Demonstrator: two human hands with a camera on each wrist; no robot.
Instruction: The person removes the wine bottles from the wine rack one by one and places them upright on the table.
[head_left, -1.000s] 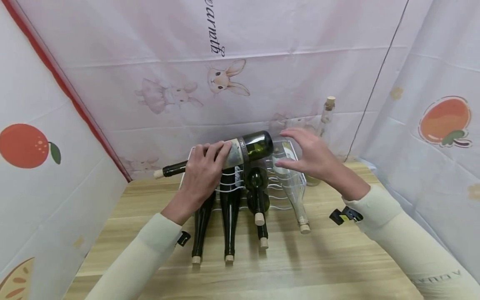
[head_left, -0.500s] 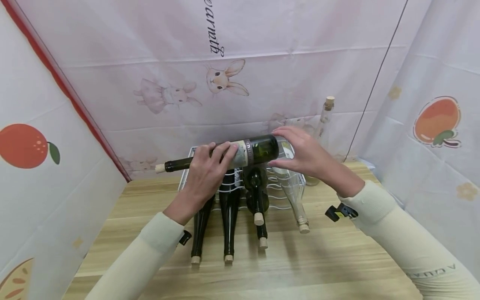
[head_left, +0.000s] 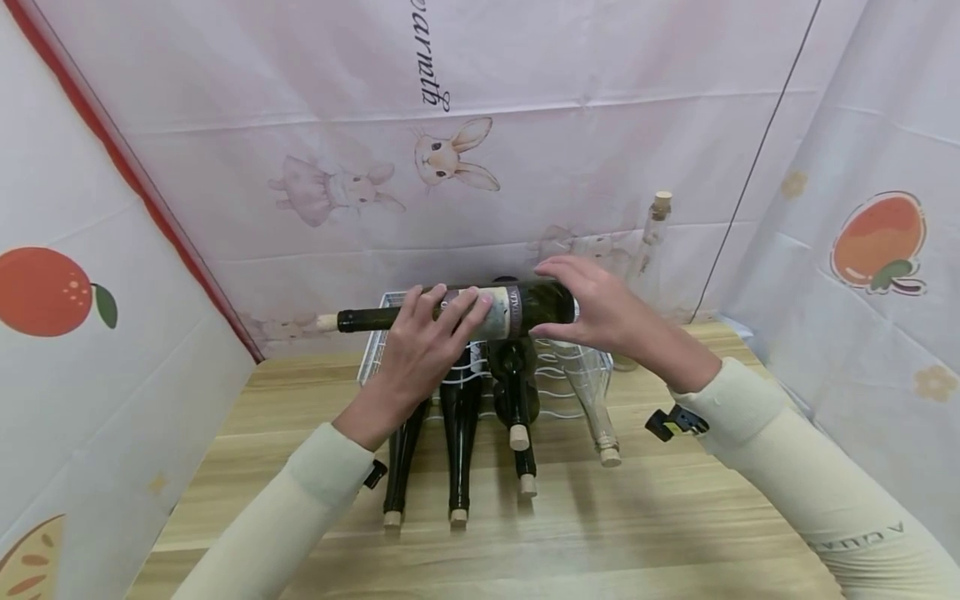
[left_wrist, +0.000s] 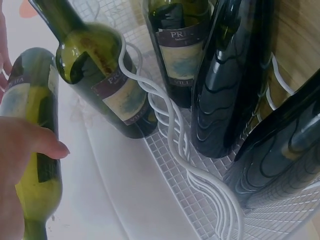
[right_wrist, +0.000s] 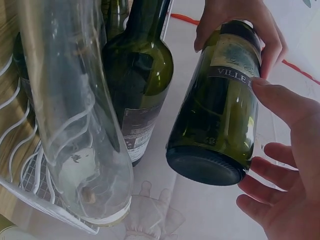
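A green wine bottle (head_left: 536, 308) with a cork and pale label lies nearly level above a white wire wine rack (head_left: 367, 358). My left hand (head_left: 420, 350) grips it around the label, its thumb across the glass in the left wrist view. My right hand (head_left: 600, 304) stands curved around the base end; the right wrist view shows its thumb (right_wrist: 280, 97) by the label's edge and its other fingers spread loosely by the base. Whether they press the glass is unclear. Below, the rack holds dark bottles (head_left: 459, 425), green bottles (head_left: 516, 383) and a clear bottle (head_left: 588, 392), necks toward me.
Behind the right hand stands a corked clear bottle (head_left: 654, 229) upright. The rack is on a wooden table (head_left: 570, 533), close to the printed cloth wall (head_left: 337, 225). Cloth walls also stand at left and right.
The held bottle has moved right and turned more level, its base now between the right thumb and fingers. My right hand has moved slightly left toward it. The racked bottles stay put.
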